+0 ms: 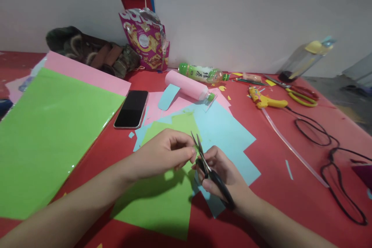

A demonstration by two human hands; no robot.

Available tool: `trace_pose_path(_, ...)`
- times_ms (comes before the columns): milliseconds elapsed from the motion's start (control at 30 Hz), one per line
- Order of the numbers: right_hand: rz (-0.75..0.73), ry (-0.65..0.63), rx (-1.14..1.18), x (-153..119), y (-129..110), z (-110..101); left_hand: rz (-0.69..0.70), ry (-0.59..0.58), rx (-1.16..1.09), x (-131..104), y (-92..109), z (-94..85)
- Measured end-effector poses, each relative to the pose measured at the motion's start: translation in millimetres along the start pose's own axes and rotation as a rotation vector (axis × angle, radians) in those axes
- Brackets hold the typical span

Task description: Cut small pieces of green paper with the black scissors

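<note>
My right hand [229,174] grips black-handled scissors [220,188], their slightly parted blades pointing up and away. Close to the blades, my left hand [165,149] is closed in a pinch; whatever is between its fingertips is too small to make out. Below both hands lies green paper [157,213], partly overlapping light blue sheets [232,135]. Beyond them a bottle wrapped in pink paper [186,84] rests on its side, with a light blue strip with a rounded end [169,97] against it.
On the red table [279,209] are a phone [131,109], a packet of green and pink sheets [58,124], a yellow glue gun [269,102] with a looping cable and other scissors [302,97]. A green-tea bottle [200,73], snack bag [145,42] and tilted clear bottle [302,62] stand or lie behind.
</note>
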State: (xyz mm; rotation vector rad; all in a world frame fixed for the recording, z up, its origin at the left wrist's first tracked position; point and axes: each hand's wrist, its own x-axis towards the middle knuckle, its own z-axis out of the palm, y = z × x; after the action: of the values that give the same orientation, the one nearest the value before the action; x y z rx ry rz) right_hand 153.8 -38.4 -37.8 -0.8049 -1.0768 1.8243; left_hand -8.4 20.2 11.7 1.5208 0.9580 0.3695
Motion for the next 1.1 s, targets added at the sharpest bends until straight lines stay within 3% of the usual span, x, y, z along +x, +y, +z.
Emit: trace_pose_path(1100,0.024,0.06,-0.128,1.1,2.2,-1.9,-0.057,-0.051,-0.056,-1.0,-4.4,-6.9)
